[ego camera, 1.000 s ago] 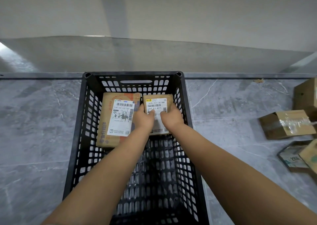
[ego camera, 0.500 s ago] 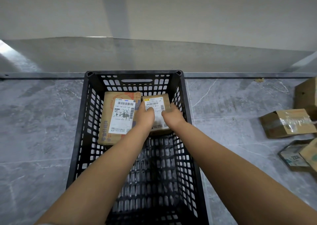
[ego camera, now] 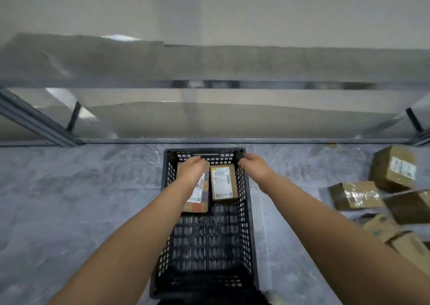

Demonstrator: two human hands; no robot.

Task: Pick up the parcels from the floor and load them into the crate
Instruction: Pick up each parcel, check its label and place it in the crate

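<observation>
A black slatted crate point(ego camera: 246, 223) stands on the grey floor. Two cardboard parcels lie flat at its far end: a small one with a white label point(ego camera: 223, 182) on the right and a larger one point(ego camera: 197, 202) on the left, partly hidden by my left arm. My left hand point(ego camera: 193, 168) hovers over the larger parcel, fingers relaxed, holding nothing. My right hand point(ego camera: 256, 167) is over the crate's far right rim, empty and loosely open. Neither hand touches the small parcel.
Several cardboard parcels lie on the floor to the right, among them a taped one point(ego camera: 356, 194) and a bigger box point(ego camera: 395, 169). A metal-framed glass partition point(ego camera: 209, 118) runs behind the crate. The image is motion-blurred.
Both hands have let go of the small parcel and lifted out of the crate. The view has risen and pulled back, so the crate looks smaller and farther away.
</observation>
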